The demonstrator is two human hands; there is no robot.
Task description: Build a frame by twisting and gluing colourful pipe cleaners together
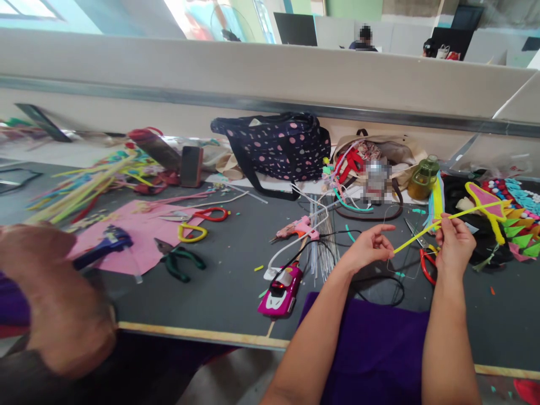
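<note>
A yellow pipe cleaner (pixel 415 240) is stretched slantwise between my two hands, rising to the right. My left hand (pixel 371 247) pinches its lower end, some fingers spread. Further along, my right hand (pixel 454 244) grips it between thumb and fingers, and its free end runs on past the hand. A thin bent wire outline (pixel 417 269) shows around and below my left hand; whether I hold it too is unclear. Red-and-yellow-handled scissors (pixel 428 264) lie on the table beside my right hand, partly covered by it.
At left, a co-worker's arm (pixel 63 304) reaches over the table near a blue glue gun (pixel 112 242). Green-handled pliers (pixel 179 261), a pink glue gun (pixel 299 228) and a magenta power strip (pixel 280 292) with cables lie nearby. Bags (pixel 287 146) and a green bottle (pixel 423 177) stand behind.
</note>
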